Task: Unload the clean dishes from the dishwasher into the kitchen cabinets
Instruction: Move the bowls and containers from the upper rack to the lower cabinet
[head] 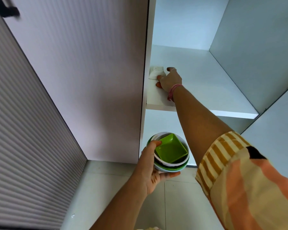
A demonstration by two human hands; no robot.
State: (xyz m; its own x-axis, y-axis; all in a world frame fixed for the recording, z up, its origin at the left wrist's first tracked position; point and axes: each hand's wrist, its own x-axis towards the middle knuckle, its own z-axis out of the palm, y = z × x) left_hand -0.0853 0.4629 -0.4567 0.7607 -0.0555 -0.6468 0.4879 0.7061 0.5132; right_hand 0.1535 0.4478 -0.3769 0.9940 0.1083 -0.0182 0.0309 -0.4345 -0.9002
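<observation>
My left hand (154, 166) holds a stack of nested bowls (169, 165) from below, thumb over the rim. A square green dish (171, 149) lies on top, inside a white bowl that sits in a green one. The stack hangs just in front of the open white cabinet, below its upper shelf (198, 83). My right hand (170, 79) reaches onto that shelf at its left side, fingers curled round a small white dish (155, 73) that stands against the cabinet's left wall. The dish is partly hidden by my hand.
The cabinet's open door (83, 77) stands at the left, close to my left arm. A ribbed grey panel (23, 138) fills the far left. The shelf's right part (223, 90) is bare. A tiled wall (120, 188) lies below the cabinet.
</observation>
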